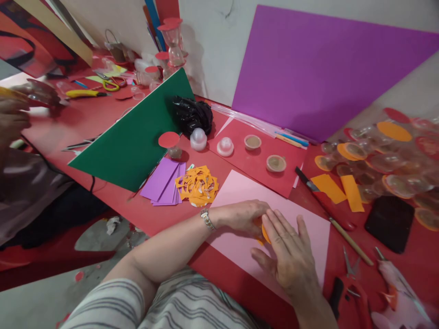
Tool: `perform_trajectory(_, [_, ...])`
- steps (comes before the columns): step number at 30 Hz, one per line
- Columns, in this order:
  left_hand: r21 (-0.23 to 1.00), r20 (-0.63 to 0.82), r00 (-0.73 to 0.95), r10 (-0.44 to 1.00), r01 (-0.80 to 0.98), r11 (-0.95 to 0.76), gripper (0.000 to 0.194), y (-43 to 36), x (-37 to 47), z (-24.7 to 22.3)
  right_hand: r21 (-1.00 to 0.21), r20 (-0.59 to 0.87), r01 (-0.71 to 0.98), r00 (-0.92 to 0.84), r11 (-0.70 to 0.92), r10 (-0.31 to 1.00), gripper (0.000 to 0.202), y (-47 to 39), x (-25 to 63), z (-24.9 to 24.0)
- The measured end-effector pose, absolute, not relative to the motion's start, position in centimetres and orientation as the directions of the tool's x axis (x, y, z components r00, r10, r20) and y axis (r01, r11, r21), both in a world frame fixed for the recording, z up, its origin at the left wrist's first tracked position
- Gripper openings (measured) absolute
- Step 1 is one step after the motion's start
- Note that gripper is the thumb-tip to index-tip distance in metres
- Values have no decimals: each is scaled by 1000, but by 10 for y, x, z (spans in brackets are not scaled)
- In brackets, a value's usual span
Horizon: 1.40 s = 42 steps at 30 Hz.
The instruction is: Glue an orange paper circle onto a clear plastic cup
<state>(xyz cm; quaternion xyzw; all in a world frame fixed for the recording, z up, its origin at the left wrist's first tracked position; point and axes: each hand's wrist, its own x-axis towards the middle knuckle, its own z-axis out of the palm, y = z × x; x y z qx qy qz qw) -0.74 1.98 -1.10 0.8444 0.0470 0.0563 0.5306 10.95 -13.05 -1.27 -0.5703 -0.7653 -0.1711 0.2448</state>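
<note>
My left hand (245, 215), with a metal watch on its wrist, has its fingers curled round an orange piece (265, 233) above a pink sheet (236, 196). Over the same piece, my right hand (290, 249) lies with its fingers stretched out, touching it from the right. Most of the orange piece is hidden by both hands. Left of the pink sheet are a pile of orange paper scraps (200, 185) and a stack of purple cards (163, 183). Two small cups with brownish filling (253, 142) stand on a red sheet (281, 182) beyond.
A green board (137, 132) and black plastic bag (194, 115) stand at left-centre. Clear-cup pieces with orange and red discs (394, 131) crowd the right, near scissors (350, 265), a glue gun (399, 283) and a black object (390, 223). Another person's hands (13, 112) are far left.
</note>
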Motion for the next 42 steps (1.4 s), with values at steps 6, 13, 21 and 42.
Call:
perform_trajectory(6, [895,16,990,139,47,-444,18,19,-7,-9,-52,592,957,-202,287,780,59,-132,106,-11])
perform_trajectory(13, [873,27,991,134,42,-487,20,18,-8,-11,-106,626,955,-152,276,765,45,-130,100,-9])
perform_trajectory(21, [861,169,961,220,-35,-508,17,15,-9,-13,-105,642,971,-98,214,760,51,-132,100,-12])
perform_trajectory(42, [874,108,968,225,15,-485,18,24,-10,-10,-114,616,981,-54,157,786,44,-127,99,-11])
